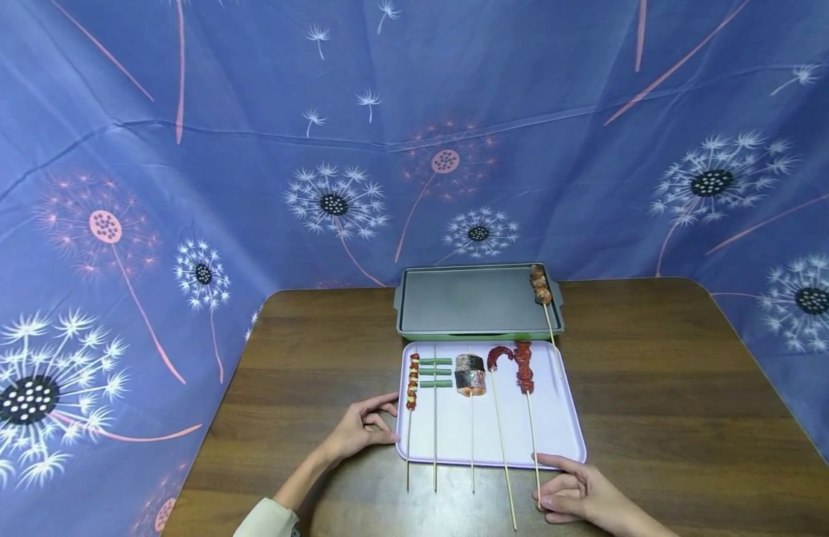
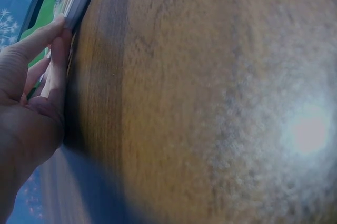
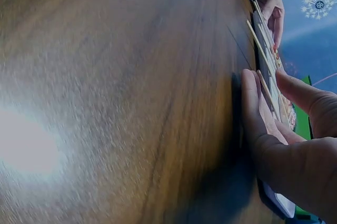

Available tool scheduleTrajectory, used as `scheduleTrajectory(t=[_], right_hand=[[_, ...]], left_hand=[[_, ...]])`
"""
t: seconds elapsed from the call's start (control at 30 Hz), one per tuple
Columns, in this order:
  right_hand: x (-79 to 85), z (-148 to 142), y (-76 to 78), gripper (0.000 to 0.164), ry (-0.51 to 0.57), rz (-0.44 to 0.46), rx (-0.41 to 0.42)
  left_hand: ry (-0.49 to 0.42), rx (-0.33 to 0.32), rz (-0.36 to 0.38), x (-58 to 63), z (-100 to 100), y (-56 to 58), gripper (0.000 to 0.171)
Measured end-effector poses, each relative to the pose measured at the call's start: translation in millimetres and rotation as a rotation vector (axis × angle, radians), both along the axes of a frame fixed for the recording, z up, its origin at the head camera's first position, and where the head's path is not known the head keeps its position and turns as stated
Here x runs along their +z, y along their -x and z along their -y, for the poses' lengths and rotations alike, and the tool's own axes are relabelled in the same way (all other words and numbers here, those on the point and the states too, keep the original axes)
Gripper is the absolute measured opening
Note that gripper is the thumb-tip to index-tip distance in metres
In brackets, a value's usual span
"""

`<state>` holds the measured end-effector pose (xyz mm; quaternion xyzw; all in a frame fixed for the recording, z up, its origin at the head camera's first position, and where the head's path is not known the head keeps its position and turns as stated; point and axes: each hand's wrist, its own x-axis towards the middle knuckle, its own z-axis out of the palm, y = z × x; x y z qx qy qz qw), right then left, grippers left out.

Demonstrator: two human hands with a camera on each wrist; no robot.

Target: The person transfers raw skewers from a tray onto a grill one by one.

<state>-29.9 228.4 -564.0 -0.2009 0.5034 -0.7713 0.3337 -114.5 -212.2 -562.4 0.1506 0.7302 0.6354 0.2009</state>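
A white tray (image 1: 454,440) with a lilac rim holds several skewers. From the left lie a skewer of small red and yellow pieces (image 1: 413,382), a green bean skewer (image 1: 436,373), a fish skewer (image 1: 471,375), a curled red skewer (image 1: 500,356) and a red meat skewer (image 1: 524,367). My left hand (image 1: 362,426) grips the tray's left edge, thumb and fingers at the rim in the left wrist view. At the front right, my right hand (image 1: 578,492) pinches the lower stick of the red meat skewer, just past the tray's front rim.
Behind the tray stands a dark grill plate (image 1: 468,298) with a green base. A browned meat skewer (image 1: 540,285) lies on its right side, its stick reaching over the tray. Wooden tabletop (image 1: 669,388) surrounds both, and a blue dandelion-print cloth (image 1: 555,186) hangs behind.
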Motion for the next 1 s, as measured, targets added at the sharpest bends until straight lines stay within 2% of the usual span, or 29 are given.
scheduleTrajectory(t=[0.3,0.63,0.83,1.0], right_hand=[[1.9,2.7,-2.5,0.054,-0.019,0.021,-0.032],[4.7,-2.5,-1.4,0.066,0.043,-0.021,0.003],[2.7,-5.4,-1.6,0.067,0.053,-0.039,0.005],[1.5,-10.2,-1.5,0.067,0.048,-0.019,0.011]], left_hand=[[-0.009,0.005,-0.005,-0.2,-0.1,-0.7,0.076],[-0.005,0.003,-0.009,-2.1,-0.7,1.0,0.076],[0.001,0.013,0.007,-1.4,-0.2,-0.2,0.075],[-0.002,0.017,0.019,-1.2,-0.2,-0.8,0.075]])
